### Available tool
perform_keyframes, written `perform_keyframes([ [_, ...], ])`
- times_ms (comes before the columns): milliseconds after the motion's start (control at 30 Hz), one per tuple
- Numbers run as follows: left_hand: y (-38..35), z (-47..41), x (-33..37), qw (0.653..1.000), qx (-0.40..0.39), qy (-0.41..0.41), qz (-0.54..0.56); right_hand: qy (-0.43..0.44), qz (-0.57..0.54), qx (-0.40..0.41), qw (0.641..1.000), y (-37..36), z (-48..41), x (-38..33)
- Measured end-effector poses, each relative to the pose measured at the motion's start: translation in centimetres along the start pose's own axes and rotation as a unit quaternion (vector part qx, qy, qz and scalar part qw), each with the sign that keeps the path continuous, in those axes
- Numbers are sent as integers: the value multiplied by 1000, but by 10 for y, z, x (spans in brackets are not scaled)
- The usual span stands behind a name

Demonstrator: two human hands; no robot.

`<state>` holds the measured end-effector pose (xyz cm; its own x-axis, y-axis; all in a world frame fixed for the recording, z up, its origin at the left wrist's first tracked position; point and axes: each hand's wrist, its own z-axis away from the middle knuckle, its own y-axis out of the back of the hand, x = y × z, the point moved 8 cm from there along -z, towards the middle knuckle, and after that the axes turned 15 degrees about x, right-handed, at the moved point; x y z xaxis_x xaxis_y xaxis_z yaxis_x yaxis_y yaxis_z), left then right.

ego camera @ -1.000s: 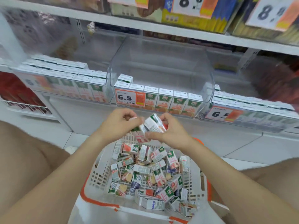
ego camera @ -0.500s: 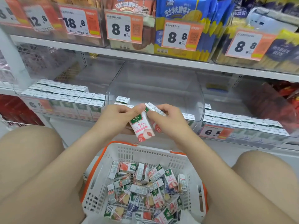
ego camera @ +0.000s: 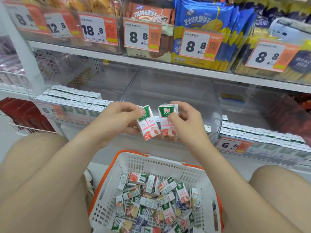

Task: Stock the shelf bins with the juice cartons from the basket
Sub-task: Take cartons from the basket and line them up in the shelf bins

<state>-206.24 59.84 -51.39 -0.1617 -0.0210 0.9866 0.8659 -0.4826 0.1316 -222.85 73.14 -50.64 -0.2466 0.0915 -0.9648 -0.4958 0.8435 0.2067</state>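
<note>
- The left hand (ego camera: 116,121) pinches one small white-and-pink juice carton with a green top (ego camera: 148,122) upright, label facing the person, likely to check its flavour.
- The right hand (ego camera: 184,122) grips a matching second pink carton (ego camera: 166,121), just beside the first.
- Both cartons sit directly in front of the clear plastic middle shelf bin (ego camera: 171,98), seemingly their destination.
- Below that bin, the white slotted plastic basket with orange trim (ego camera: 151,163) holds many loose mixed cartons (ego camera: 156,200), so much stocking remains.

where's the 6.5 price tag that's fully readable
In the head view, the 6.5 price tag sits lower right on the right bin's front, right of the right hand, above the basket.
</note>
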Motion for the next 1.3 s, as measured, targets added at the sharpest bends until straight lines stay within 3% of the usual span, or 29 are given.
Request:
perform_keyframes([
  [100, 34, -14, 9, 996, 62, -42, -38, 90, 36, -5, 995, -17, 6, -15],
  [200, 78, -34, 19, 984, 142, -93, -50, 116, 31, 7, 993, -37, 8, -26],
  [367, 134, -78, 38, 920, 231, -230, -216, 180, 8, -41, 983, -87, 8, -55],
  [433, 135, -96, 41, 895, 219, -266, -282, 234, 28, -34, 971, -105, 7, -63],
  [567, 119, -130, 31, 865, 116, -319, -369, 359, 58, -2, 932, -136, 6, -70],
  [700, 114, -153, 19, 821, 80, -359, -437, 411, 64, 22, 909, -162, -1, -80],
  [800, 115, -168, 3, 771, 53, -354, -527, 419, 82, 12, 904, -182, -11, -86],
  [900, 118, -181, -18, 736, 26, -315, -599, 384, 171, -16, 907, -206, -31, -75],
  [1033, 118, -192, -42, 766, -36, -241, -594, 351, 322, -34, 879, -228, -53, -56],
  [1100, 120, -188, -46, 764, -55, -209, -608, 329, 391, -47, 858, -236, -60, -55],
  [1300, 109, -142, -32, 781, -104, -147, -598, 294, 560, -161, 757, -259, -56, -48],
])
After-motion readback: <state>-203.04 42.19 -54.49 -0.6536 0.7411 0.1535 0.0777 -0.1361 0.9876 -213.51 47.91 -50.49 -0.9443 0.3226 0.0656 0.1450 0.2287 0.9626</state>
